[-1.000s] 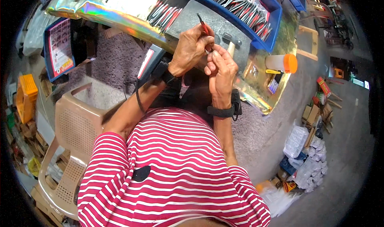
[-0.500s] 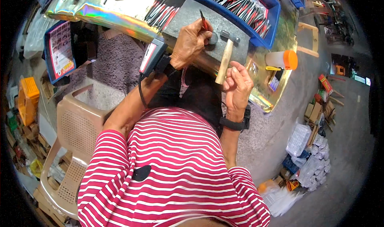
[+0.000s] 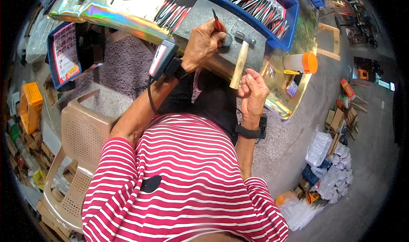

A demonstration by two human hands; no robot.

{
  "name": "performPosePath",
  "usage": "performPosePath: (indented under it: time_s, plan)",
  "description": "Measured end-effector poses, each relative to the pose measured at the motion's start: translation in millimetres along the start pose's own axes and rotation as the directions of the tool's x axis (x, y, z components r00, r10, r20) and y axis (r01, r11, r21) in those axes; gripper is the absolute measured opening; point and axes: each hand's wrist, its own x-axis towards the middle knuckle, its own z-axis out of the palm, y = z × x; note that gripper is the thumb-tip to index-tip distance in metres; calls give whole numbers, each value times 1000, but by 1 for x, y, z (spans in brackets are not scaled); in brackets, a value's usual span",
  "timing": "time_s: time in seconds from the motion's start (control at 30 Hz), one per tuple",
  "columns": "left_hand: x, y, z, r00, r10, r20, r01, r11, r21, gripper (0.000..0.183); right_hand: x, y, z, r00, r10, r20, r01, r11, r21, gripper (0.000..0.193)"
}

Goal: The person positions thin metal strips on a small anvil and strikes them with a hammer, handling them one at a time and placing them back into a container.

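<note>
My left hand (image 3: 201, 45) is closed on a slim black-and-red tool (image 3: 217, 22), its dark tip pointing up and away; the exact kind does not show. Just beyond those fingers a round dark metal piece (image 3: 226, 40) rests on a grey slab (image 3: 200, 14). A hammer (image 3: 240, 67) lies with its black head on the slab, its pale wooden handle reaching toward me. Beside the handle's near end is my right hand (image 3: 253, 89), fingers apart and slightly curled, not wrapped round it. Whether a fingertip touches the handle I cannot tell.
A blue tray (image 3: 293, 18) full of similar red, black and silver tools stands behind the slab, with a loose pile (image 3: 172, 15) left of it. An orange-lidded jar (image 3: 300, 63) lies at the table's right. A beige plastic chair (image 3: 85, 133) is at my left.
</note>
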Motion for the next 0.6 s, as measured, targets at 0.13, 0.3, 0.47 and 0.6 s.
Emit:
performPosePath:
  time_s: [0.13, 0.3, 0.47, 0.6]
  plan:
    - [-1, -2, 1, 1000, -11, -13, 11, 999, -40, 2, 0, 2, 1, 1000, -4, -5, 3, 999, -32, 19]
    - [-2, -2, -1, 999, -35, 6, 35, 999, -21, 2, 2, 2, 0, 1000, -3, -17, 2, 998, -60, 20]
    - [-2, 1, -2, 998, -61, 35, 60, 998, 29, 3, 2, 3, 1, 1000, -2, -31, -1, 997, -83, 21]
    - [-1, 3, 0, 1000, 23, -15, -23, 999, 24, 2, 3, 5, 0, 999, -14, -29, 11, 997, -82, 21]
